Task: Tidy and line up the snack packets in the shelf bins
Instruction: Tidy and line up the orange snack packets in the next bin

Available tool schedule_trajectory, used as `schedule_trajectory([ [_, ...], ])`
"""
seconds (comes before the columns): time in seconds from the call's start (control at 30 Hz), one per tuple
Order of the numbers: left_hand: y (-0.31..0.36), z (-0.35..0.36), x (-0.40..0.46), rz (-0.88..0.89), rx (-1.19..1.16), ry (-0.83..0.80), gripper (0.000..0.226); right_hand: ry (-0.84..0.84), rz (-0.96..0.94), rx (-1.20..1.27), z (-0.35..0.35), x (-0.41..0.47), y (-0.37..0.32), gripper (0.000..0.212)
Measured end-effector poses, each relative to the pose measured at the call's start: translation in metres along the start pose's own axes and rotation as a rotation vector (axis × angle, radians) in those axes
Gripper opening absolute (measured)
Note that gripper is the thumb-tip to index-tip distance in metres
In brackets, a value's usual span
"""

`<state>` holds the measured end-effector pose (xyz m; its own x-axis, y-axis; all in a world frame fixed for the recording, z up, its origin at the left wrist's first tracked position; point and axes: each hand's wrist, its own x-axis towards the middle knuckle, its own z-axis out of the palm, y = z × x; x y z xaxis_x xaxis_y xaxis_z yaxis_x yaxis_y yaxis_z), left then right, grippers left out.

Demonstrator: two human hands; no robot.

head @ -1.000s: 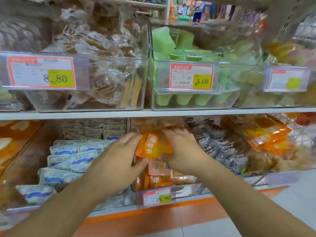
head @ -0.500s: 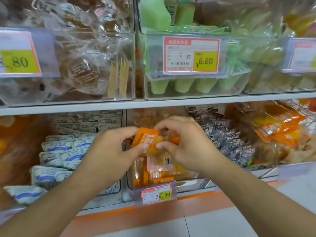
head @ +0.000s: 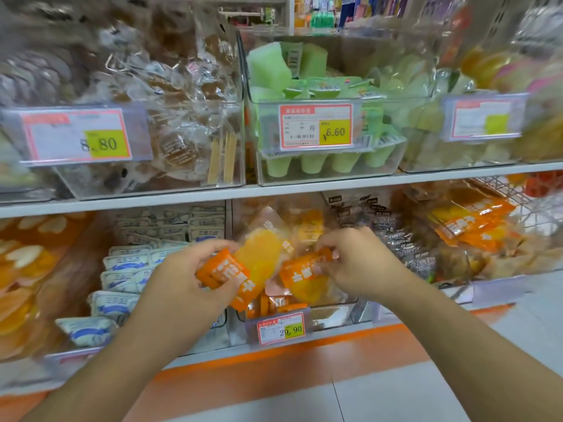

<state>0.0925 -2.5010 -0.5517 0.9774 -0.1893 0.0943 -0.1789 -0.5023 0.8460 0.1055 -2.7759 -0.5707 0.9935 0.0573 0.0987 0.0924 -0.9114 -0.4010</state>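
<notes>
My left hand (head: 185,278) holds an orange snack packet (head: 243,269) by its printed end, tilted, in front of the middle lower bin (head: 332,312). My right hand (head: 359,263) pinches a second orange packet (head: 304,275) by its top. Both packets hang just above that clear bin, which carries a 29.90 price tag (head: 281,328). More orange packets (head: 274,303) lie inside the bin, partly hidden by my hands.
White and blue packets (head: 122,269) fill the bin to the left, dark packets (head: 402,248) the bin to the right, then more orange packets (head: 469,223). The upper shelf (head: 274,190) holds clear bins of brown snacks (head: 182,117) and green jelly cups (head: 313,86).
My hands have drawn apart. Each now holds its own orange packet, where before both pinched one packet together. The camera has tilted up a little.
</notes>
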Motion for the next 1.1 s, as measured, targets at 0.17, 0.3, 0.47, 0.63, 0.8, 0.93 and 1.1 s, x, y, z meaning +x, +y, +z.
schedule_trajectory([
  [0.17,-0.001,0.002,0.003,-0.114,-0.115,0.052,0.015,0.110,0.070,0.309,-0.019,-0.010,0.014,0.019],
  [0.3,-0.003,0.008,0.005,-0.192,-0.134,-0.031,0.016,0.181,0.096,0.624,-0.041,-0.025,0.016,0.014],
  [0.47,0.003,0.016,0.001,-0.237,-0.285,-0.171,0.036,0.086,0.146,0.847,-0.036,-0.035,-0.004,0.010],
  [0.63,0.011,0.024,-0.006,-0.301,-0.541,-0.210,0.021,0.100,0.293,1.049,-0.013,-0.032,-0.037,0.018],
  [0.8,0.001,0.017,-0.007,-0.189,-0.357,-0.184,0.029,0.044,0.166,0.789,-0.012,-0.033,-0.040,0.037],
  [0.93,-0.004,0.016,-0.008,-0.191,-0.340,-0.178,0.035,-0.091,0.089,0.636,-0.015,-0.041,-0.043,0.053],
  [1.1,-0.013,0.021,-0.007,-0.318,-0.445,-0.022,0.017,-0.006,0.193,0.465,-0.018,-0.044,-0.029,0.012],
])
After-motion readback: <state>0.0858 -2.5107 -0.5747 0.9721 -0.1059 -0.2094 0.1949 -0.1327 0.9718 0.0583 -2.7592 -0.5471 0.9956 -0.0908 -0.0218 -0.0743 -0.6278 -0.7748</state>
